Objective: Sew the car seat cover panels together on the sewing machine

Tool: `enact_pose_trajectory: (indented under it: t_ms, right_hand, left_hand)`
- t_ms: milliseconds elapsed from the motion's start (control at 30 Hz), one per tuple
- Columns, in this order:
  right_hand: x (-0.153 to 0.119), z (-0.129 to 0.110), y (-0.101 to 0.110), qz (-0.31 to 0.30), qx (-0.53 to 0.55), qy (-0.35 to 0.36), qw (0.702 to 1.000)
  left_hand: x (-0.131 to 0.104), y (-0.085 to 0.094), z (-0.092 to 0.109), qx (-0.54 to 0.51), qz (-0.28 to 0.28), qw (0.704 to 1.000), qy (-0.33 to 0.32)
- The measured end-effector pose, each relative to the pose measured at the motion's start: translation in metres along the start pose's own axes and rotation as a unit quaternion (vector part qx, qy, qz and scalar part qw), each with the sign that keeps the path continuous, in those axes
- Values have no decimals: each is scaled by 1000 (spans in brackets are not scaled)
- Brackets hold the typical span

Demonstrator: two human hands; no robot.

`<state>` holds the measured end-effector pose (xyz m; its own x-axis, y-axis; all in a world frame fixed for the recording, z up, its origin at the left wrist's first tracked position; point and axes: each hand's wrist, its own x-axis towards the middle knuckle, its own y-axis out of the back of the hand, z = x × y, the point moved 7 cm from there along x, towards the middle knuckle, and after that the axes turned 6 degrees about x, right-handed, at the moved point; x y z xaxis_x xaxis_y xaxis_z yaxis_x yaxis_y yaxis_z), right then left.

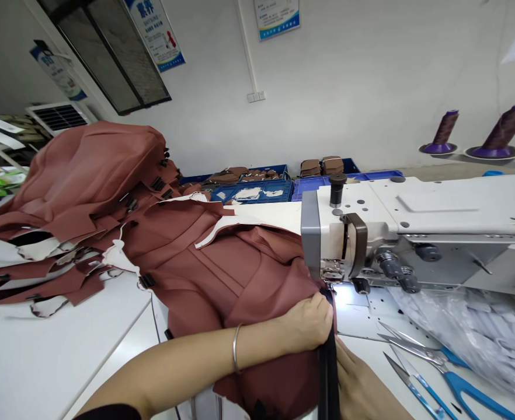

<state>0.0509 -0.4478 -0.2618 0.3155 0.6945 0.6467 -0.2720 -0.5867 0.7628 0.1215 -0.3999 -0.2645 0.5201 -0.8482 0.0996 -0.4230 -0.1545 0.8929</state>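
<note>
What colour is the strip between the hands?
The strip is black, seen best in the head view.

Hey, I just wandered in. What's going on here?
A person is at a sewing machine with a large reddish-brown piece of material spread beside it. The left hand is curled over the material, against a black strip; its exact grip is hidden. The right hand lies along the strip's other side. The strip's far end reaches the lit area under the machine's head. More reddish-brown pieces are piled at left, and blue-handled scissors lie at right.
</note>
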Motion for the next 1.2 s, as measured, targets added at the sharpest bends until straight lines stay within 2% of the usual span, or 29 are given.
enact_pose_trajectory:
  t_ms: [167,400,500,733,867,1000,1200]
  right_hand:
    - [-8,1,-6,4,9,0,1000]
    - [-14,-2,-14,4,-19,18,1000]
    - [-14,-3,-13,1,-36,19,999]
    - [-4,1,-5,14,-2,5,1000]
    - [-1,2,0,28,11,-5,1000]
    - [-1,1,1,2,14,-2,1000]
    - [0,9,1,-78,35,1,996]
  left_hand:
    - [5,-4,-2,5,-2,1000,-1]
    - [1,9,1,2,-1,998,-56]
    - [0,7,-1,-3,-2,999,-41]
    - [9,-8,-3,1,-18,1000,-11]
    - [7,-8,-1,4,-11,1000,-7]
    - [7,-8,0,16,11,1000,-2]
    - [18,-21,-8,-15,-27,998,52]
